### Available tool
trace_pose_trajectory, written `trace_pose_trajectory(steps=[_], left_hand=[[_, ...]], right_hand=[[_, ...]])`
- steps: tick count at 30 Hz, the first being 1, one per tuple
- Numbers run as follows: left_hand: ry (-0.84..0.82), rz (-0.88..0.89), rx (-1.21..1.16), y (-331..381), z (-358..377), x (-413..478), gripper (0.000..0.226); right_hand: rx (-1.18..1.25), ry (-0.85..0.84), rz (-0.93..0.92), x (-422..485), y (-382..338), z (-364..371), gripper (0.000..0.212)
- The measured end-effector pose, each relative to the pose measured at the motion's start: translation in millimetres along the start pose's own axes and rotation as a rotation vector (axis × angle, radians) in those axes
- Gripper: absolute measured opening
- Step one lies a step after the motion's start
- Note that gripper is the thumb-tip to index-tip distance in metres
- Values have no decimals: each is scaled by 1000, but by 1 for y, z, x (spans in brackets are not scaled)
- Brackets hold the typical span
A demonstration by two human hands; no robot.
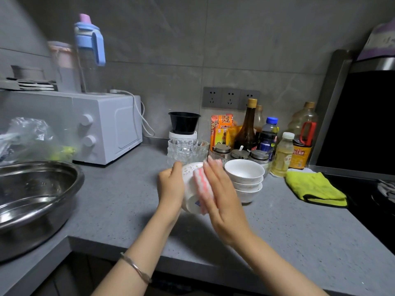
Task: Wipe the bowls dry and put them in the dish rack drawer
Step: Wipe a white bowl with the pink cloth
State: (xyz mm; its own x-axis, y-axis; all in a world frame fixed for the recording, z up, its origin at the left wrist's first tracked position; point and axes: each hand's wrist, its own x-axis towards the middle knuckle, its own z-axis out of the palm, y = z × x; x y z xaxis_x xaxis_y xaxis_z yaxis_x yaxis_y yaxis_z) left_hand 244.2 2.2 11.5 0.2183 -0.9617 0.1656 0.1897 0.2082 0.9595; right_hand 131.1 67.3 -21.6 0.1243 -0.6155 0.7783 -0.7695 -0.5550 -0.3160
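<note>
Head view. We see the left hand gripping a white ceramic bowl, its fingers curled round the wall and rim. The bowl is held clear above the grey speckled table. It is tilted on its side, so its axis runs from the foot, nearest the wearer, to the mouth, which faces up and away.

The right hand lies flat, with its fingers straight and together. They press a pink-and-white striped cloth against the outer wall of the bowl and close round nothing. The cloth is thus sandwiched: bowl on the left side of the right fingers, palm on the other.

We judge the step in hand to be the drying of the outer wall. The next stroke depends on the right fingers running along that foot-to-mouth axis while the left hand turns the bowl.

A stack of white ceramic bowls stands just to the right of the right fingers, nearer that hand than the left. We cannot tell whether they have been wiped. The dish rack drawer is not in view.
</note>
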Motion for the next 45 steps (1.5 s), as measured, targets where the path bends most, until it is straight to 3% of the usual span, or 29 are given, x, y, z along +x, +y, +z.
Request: trace_pose_trajectory(steps=[4, 6, 11, 15, 21, 24, 28, 32, 35, 40, 43, 45], left_hand=[[-124, -25, 55, -10, -1, -2, 52], [-206, -53, 53, -16, 0, -4, 45], [-105, -58, -70, -12, 3, -9, 35], [-65, -126, -173, -9, 1, -12, 31], [-128, -330, -311, -20, -7, -13, 20], [-230, -197, -104, -17, -8, -10, 29], [-353, 79, 92, 5, -6, -8, 44], [-366, 278, 198, 8, -3, -7, 49], [-330, 201, 88, 2, -2, -7, 47], [-116, 38, -65, -7, -1, -2, 45], [-155, -21, -111, -10, -1, -1, 47], [-217, -81, -187, -9, 1, -5, 43]], right_hand=[[-225, -21, -161, -4, -1, 1, 50], [-206, -22, -113, 5, -2, -3, 48], [221, -10, 240, 19, -1, -7, 54], [562, 41, 420, 18, 1, -6, 43], [738, 25, 545, 19, 2, -17, 32], [711, 31, 571, 26, 2, -23, 40], [549, -6, 482, 37, 6, -29, 65], [473, -36, 393, 38, 3, -26, 44], [418, 39, 363, 28, 1, -20, 49], [143, 31, 20, 2, -1, -3, 46], [-156, -1, -179, -2, 0, 5, 47], [-216, -2, -228, 6, 1, 3, 46]])
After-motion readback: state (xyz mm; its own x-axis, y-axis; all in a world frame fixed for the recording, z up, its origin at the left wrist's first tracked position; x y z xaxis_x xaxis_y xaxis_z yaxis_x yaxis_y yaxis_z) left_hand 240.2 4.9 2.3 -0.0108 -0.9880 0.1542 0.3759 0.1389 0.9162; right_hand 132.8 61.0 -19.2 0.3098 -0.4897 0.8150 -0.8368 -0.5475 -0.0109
